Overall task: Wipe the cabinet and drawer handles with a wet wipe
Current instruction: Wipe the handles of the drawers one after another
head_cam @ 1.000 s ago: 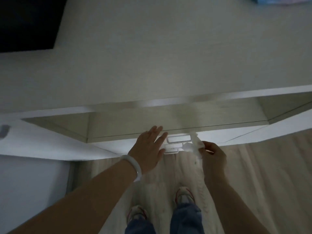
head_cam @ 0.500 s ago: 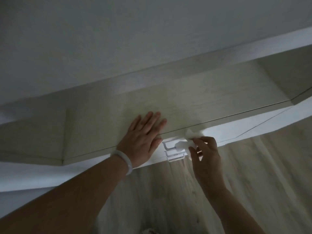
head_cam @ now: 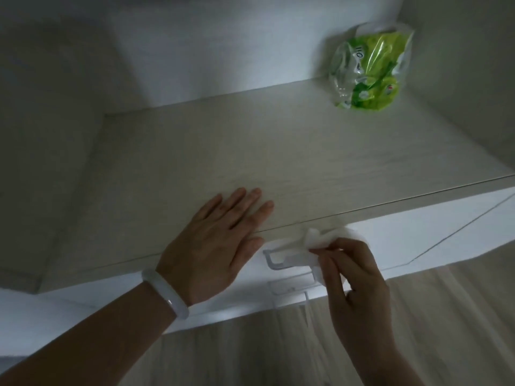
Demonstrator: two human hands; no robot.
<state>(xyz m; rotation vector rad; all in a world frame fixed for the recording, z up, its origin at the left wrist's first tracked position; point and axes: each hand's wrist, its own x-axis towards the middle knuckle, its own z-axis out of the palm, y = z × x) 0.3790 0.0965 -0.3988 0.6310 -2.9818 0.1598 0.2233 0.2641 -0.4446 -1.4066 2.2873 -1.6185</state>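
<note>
From the head camera, the wet wipe (head_cam: 315,245) was bunched over the right end of the upper drawer handle (head_cam: 281,261), a pale, thin bar standing off the white drawer front (head_cam: 418,232) at the near edge of the cabinet. The right hand (head_cam: 354,277) pinched the wipe between thumb and curled fingertips, wrapping it onto the bar. The left hand (head_cam: 214,243) lay flat on the cabinet top (head_cam: 306,162), fingers straight and slightly spread, the thumb tip over the near edge just left of the handle; a pale bangle (head_cam: 164,291) sat on that wrist. A second handle (head_cam: 289,288) showed just below the first, partly hidden by the right hand. A green wipe packet (head_cam: 370,71) stood at the far right of the top.

The wipe looked soft, limp and light, likely slick when damp, so folding it round the bar and gripping through it seemed best. The handle looked rigid; the drawer might slide, which the braced left hand should check.
</note>
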